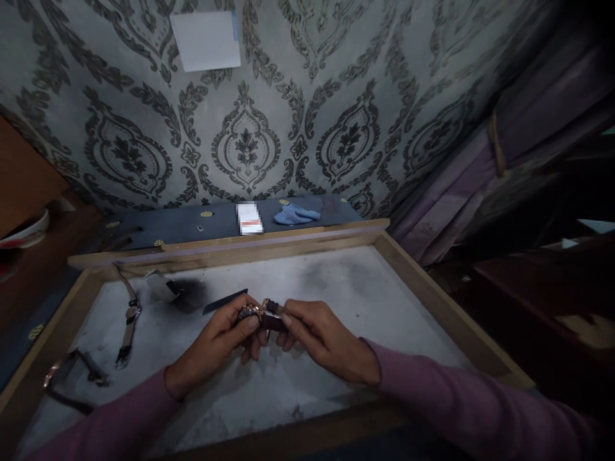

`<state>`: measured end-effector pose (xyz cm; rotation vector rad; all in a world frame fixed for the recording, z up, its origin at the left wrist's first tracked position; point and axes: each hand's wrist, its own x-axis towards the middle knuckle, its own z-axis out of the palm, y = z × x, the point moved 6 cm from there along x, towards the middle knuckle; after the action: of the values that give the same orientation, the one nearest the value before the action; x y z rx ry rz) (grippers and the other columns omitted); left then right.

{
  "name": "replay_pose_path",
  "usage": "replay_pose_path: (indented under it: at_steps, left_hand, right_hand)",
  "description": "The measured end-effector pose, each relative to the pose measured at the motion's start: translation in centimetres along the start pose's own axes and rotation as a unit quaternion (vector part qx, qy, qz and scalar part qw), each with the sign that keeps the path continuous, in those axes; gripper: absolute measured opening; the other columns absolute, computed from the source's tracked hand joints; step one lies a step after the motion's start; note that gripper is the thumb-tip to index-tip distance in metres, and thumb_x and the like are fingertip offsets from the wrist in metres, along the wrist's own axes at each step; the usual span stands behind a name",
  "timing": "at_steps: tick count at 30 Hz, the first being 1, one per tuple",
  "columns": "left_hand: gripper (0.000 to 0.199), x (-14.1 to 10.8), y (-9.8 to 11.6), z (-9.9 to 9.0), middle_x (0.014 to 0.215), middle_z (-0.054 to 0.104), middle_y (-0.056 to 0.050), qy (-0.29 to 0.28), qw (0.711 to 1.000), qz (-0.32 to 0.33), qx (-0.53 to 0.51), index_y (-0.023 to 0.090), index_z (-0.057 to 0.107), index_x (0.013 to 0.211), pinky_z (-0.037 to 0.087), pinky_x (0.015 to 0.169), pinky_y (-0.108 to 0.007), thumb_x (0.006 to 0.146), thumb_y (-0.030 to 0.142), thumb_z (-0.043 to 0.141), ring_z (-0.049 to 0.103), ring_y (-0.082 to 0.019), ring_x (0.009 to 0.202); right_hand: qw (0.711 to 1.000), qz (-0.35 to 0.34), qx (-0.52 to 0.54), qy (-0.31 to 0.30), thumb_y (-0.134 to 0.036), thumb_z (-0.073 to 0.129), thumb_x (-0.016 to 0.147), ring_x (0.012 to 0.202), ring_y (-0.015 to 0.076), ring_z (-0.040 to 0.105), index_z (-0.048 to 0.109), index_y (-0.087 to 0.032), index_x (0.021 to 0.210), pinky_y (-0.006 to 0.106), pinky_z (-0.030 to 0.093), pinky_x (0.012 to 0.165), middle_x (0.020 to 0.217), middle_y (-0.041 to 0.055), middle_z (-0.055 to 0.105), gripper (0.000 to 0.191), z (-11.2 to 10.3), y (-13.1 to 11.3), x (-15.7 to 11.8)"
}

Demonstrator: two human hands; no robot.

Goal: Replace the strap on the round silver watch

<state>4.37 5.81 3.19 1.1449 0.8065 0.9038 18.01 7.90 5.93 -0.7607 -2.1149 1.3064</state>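
Near the middle of the view, a watch [250, 313] with a gold-toned, dark-faced case and a dark strap is held between both hands, above a white-bottomed wooden tray [384, 358]. My left hand [223, 334] is closed round the case, its thumb lying on the face. The fingers of my right hand [319, 333] pinch the strap [273, 322] and its buckle end. Behind my left hand a dark flat strip [225, 301] lies on the tray. Some of the strap is hidden by my fingers.
At the tray's left lie one watch [131, 314] with a light strap and another dark-strapped watch [61, 368]. A small white object [162, 286] sits near the back. Beyond the rim are a phone [249, 218] and a blue cloth [296, 215]; a purple curtain [461, 186] hangs at right.
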Motion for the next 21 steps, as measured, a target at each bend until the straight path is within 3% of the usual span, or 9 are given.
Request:
replay_pose_path:
  at_steps: [10,21]
  left_hand:
    - [0.022,0.0,-0.11,-0.05,0.073,0.058,0.0,-0.006,1.0,-0.009,0.005,0.015,0.053,0.09,0.04,0.048,-0.018,0.095,0.036,0.054,0.053,-0.008,0.056]
    - [0.021,0.15,-0.13,0.34,0.072,0.058,-0.001,-0.022,1.0,-0.014,0.016,0.015,0.053,0.091,0.038,0.047,-0.018,0.094,0.036,0.054,0.052,-0.008,0.054]
  right_hand:
    - [1.0,-0.005,-0.01,-0.02,-0.032,0.034,0.1,0.06,0.0119,0.063,0.048,-0.017,0.079,0.024,0.052,0.058,0.069,0.0036,0.061,0.029,0.09,0.27,0.1]
    - [0.995,0.007,-0.074,-0.071,-0.031,0.027,0.102,0.056,0.0105,0.049,0.052,-0.016,0.092,0.025,0.043,0.056,0.07,0.0017,0.055,0.031,0.38,0.35,0.07]
